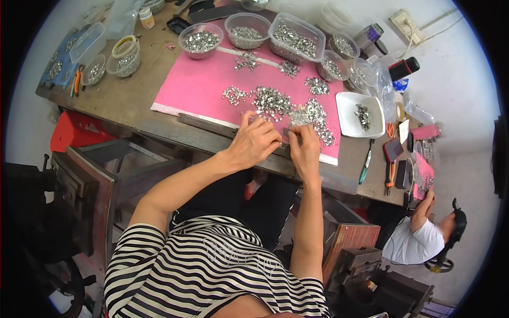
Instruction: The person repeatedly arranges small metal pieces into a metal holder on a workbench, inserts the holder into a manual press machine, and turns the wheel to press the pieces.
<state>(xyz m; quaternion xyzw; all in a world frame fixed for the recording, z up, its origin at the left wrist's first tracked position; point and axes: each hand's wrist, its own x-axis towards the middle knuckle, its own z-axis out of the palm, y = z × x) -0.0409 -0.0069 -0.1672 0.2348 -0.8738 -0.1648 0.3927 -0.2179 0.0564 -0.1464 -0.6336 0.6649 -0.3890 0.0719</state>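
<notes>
Pink mat [199, 82], metal pieces [271, 100] just beyond fingers [257, 126]

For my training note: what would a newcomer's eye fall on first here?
Probably the bright pink mat above the picture's centre, with piles of small silvery pieces on it. Next, the left hand and right hand at its near edge, and the white tray to its right.

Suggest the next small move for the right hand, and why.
Perhaps slide the right hand slightly forward to the heap of small silver metal pieces on the pink rectangular cloth: the heap lies just beyond it. Whether it holds anything is unclear.
</notes>
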